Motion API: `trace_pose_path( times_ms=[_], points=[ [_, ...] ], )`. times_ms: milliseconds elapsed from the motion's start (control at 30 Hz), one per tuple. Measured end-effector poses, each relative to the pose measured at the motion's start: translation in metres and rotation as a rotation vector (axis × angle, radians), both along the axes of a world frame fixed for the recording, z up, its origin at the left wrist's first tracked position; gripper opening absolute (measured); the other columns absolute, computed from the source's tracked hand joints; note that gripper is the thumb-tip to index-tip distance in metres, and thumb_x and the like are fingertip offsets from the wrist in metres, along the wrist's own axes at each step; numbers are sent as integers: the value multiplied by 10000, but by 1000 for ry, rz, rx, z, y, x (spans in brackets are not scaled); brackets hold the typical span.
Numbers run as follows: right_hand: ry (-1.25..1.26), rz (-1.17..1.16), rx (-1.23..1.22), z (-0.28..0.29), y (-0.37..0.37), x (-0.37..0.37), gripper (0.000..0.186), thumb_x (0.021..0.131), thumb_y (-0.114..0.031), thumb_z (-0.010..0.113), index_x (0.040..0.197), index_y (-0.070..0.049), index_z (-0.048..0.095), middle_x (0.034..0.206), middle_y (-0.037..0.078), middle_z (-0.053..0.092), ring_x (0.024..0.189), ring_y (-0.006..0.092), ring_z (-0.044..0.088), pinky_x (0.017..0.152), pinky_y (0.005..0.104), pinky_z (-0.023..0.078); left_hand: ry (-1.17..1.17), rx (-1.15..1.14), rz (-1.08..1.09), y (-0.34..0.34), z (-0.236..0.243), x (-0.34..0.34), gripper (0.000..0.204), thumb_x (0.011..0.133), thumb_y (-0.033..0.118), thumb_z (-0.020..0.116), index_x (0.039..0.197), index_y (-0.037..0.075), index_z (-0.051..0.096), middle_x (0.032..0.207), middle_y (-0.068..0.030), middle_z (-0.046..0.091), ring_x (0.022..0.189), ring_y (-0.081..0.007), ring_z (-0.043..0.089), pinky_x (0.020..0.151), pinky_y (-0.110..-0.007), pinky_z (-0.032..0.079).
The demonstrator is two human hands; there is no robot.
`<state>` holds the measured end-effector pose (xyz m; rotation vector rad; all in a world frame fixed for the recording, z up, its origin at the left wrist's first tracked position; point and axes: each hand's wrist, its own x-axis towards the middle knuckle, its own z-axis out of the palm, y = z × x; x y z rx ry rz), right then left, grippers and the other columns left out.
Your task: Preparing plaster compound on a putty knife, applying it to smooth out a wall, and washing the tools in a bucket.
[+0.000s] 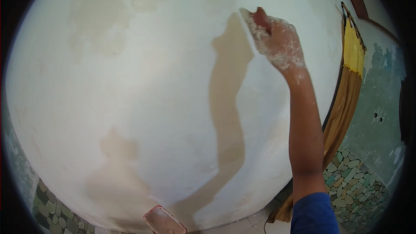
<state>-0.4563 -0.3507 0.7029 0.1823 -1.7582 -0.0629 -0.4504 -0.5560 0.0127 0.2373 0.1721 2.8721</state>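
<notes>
High on the white wall [173, 82], my right hand [284, 43] is wrapped round the reddish handle of a putty knife [262, 21]. White filler is smeared over its fingers and knuckles. The knife's blade edge lies at or very near the wall surface, beside the shadow of my arm. At the lower edge of the picture shows a red-rimmed tray [152, 216] with whitish filler residue in it. What supports the tray is out of the picture, and my left hand does not show.
A yellow and brown curtain [349, 78] hangs in an opening to the right. Beyond it stands a patchy green wall [372, 99] with two dark holes. Pebble-patterned surfaces [353, 182] show at the lower right and lower left. Pale floor tiles [255, 221] meet the wall's foot.
</notes>
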Motion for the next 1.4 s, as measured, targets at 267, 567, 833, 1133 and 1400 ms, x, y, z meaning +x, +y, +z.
trace_pose_path(
  times_ms=[267,567,833,1133,1400],
  points=[
    [-73,236,144,-40,-45,-32,384,926,-309,408,822,-20,638,834,217,609,855,379,558,795,446,427,-44,25,-13,3,-27,0,517,905,439,368,1313,123,399,1280,-142,481,1115,-306,491,956,-489,365],
    [-229,188,-280,-16,-23,3,407,924,-363,422,878,-25,643,786,216,610,782,397,573,727,458,448,-60,33,-26,-8,-47,1,514,910,428,363,1320,120,392,1280,-141,482,1115,-298,490,963,-484,361],
    [-91,144,170,-22,-84,2,286,884,-179,431,1093,-55,581,902,171,618,849,344,569,798,420,443,-48,39,-21,-16,-37,12,511,914,418,359,1327,118,386,1279,-140,482,1115,-291,490,970,-479,357],
    [-636,628,-221,-26,-58,42,230,803,-214,602,782,15,596,674,94,612,622,179,584,593,351,451,8,39,-24,-3,2,15,507,919,406,355,1334,116,379,1279,-139,482,1115,-282,489,978,-474,353],
    [-469,1152,-628,14,29,75,137,788,-90,609,860,25,624,737,75,632,601,128,614,510,276,530,66,31,-65,26,29,-11,504,924,396,351,1340,113,372,1278,-138,482,1115,-275,488,984,-469,349]
  ],
)
